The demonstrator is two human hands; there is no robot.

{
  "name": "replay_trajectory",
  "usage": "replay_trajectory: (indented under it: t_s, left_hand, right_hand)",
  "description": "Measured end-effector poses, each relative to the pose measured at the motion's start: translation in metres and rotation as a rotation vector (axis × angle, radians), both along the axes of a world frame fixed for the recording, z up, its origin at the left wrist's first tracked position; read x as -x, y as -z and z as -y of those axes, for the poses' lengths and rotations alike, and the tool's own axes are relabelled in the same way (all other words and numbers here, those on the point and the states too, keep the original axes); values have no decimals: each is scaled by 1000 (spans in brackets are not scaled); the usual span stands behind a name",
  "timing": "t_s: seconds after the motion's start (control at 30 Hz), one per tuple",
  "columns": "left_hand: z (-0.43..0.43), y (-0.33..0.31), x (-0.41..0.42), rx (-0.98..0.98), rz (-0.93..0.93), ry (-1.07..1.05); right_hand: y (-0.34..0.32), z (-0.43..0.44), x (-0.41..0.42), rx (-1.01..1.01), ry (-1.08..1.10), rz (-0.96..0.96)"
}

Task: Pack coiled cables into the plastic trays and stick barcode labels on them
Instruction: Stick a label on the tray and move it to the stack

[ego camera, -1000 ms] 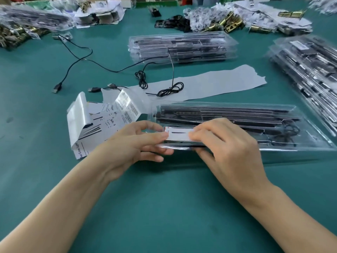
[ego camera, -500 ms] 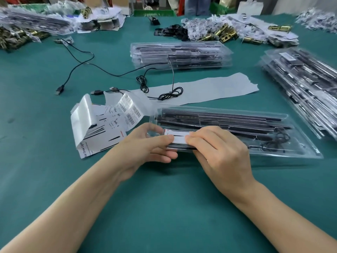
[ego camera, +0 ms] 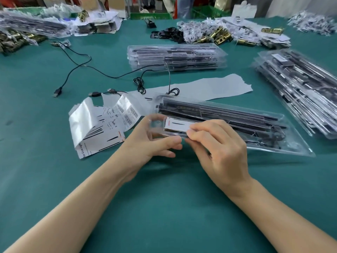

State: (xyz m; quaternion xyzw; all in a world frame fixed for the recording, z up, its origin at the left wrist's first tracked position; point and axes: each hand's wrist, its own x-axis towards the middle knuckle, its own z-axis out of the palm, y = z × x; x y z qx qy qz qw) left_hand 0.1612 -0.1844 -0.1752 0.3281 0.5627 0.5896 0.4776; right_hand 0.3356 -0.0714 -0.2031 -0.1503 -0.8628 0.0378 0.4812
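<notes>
Head view: we see the barcode label lying lengthwise along the plastic tray, at its left end. The left hand grips that end, and the right hand pinches the label's right end.

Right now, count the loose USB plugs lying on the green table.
3. Leftmost plug lies alone, farther left than the label sheets; middle plug and right plug lie side by side just behind them. Others may be hidden.

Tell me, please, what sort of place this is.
Probably a factory packing bench: stacks of filled clear trays, a sheet of barcode labels, and heaps of bagged brass hardware on a green table.
</notes>
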Motion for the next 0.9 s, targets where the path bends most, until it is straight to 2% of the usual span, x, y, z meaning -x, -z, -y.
replay_trajectory:
  t_s: [0.23,0.33,0.47,0.63,0.9]
  left_hand:
    - [-1,7,-1,-23,46,-7]
    - [-2,10,-1,-24,94,-28]
    - [-5,12,-4,-70,177,-52]
    - [-7,12,-11,-111,180,-130]
    - [-8,14,-23,-125,122,-260]
  right_hand:
    - [-14,-8,-3,146,-91,199]
    - [-23,-9,-4,80,-84,296]
    - [-39,-11,-4,99,-102,403]
    - [-49,-7,8,-95,-13,502]
    - [-38,3,16,-118,93,416]
